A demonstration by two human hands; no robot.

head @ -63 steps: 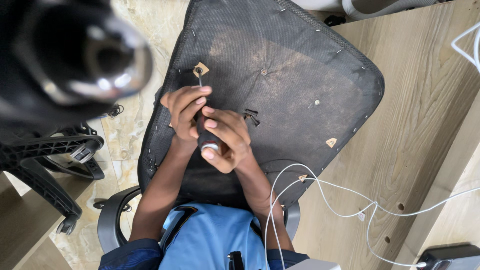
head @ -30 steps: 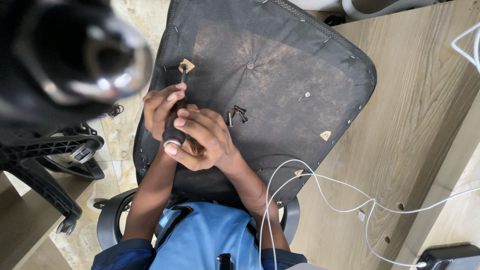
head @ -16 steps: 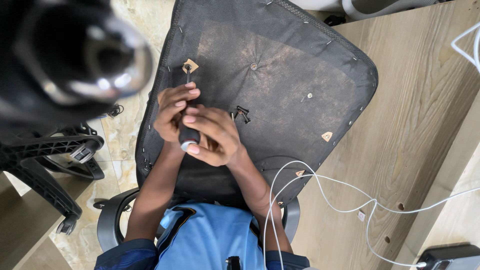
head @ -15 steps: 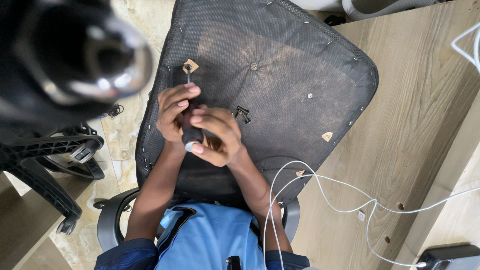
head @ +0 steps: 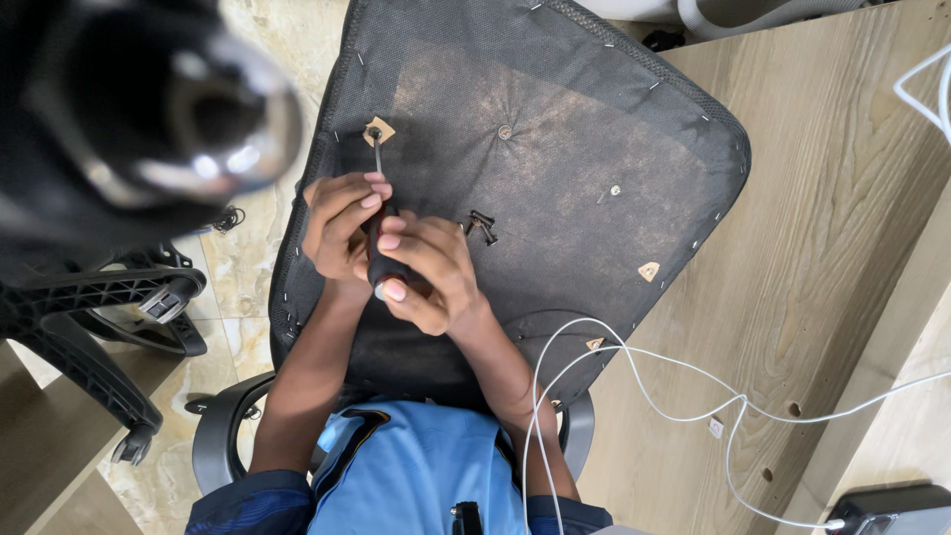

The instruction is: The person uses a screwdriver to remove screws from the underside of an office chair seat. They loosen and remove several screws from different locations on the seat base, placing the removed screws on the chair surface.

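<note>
While you look straight down from the head camera, both of your hands are wrapped around a dark-handled screwdriver with a thin metal shaft point(head: 379, 213). Your left hand point(head: 337, 226) curls its fingers tight over the upper part of the handle, and your right hand point(head: 421, 267) closes around the butt end, one fingertip pressed on the cap. The shaft runs up and slightly left, and its tip sits at the small tan square patch point(head: 376, 131) near the left edge of the upturned black fabric-covered chair seat point(head: 555, 129). Just right of your right hand, a little cluster of loose dark screws point(head: 481, 226) lies on the fabric. The seat rests on the pale wood-grain tabletop point(head: 842, 198), where a white cable point(head: 693, 391) loops across. At far left, a black plastic chair base point(head: 89, 307) stands on the marbled floor tiles point(head: 248, 258).
</note>
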